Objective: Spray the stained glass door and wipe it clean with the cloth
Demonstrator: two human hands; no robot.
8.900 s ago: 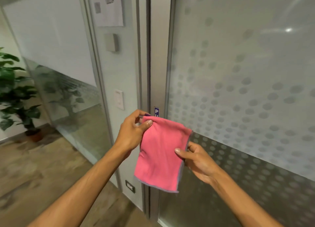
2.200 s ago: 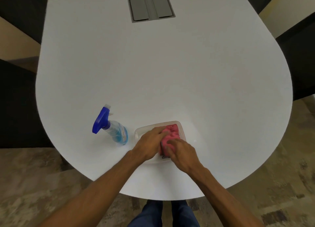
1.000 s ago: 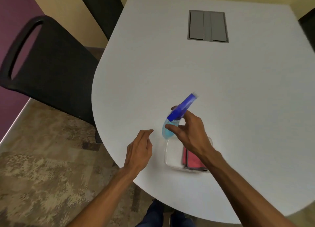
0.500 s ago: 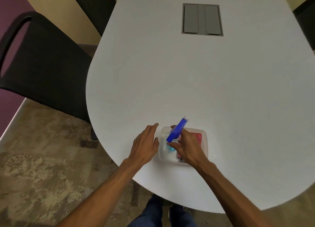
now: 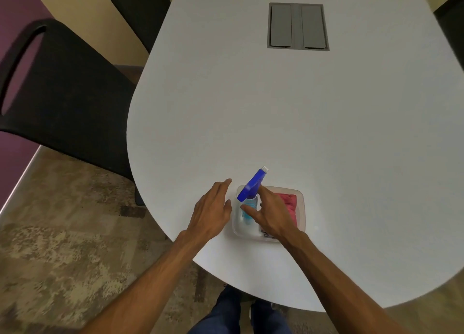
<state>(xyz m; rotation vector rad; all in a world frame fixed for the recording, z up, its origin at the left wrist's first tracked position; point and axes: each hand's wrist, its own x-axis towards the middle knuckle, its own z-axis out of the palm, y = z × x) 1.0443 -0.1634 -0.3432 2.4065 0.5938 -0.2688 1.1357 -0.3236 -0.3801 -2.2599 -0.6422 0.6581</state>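
I see a white rounded surface (image 5: 301,123) with a grey cable hatch (image 5: 298,26), 1 black chair (image 5: 62,95) beside it on mottled carpet. The clear plastic tub (image 5: 301,218) near its edge holds the pink cloth (image 5: 290,204), packed away, I judge. My right hand (image 5: 270,214) loosely grasps the blue spray bottle (image 5: 251,195) standing inside; my left hand (image 5: 213,208) rests open, steadying the tub.

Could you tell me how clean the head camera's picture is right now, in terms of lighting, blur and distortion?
Head view: even, soft light on the white table, with no glare and only faint shadows by the hands; wide-angle bending curves the table edge and the black chair; the spray bottle and clear tray look slightly soft.
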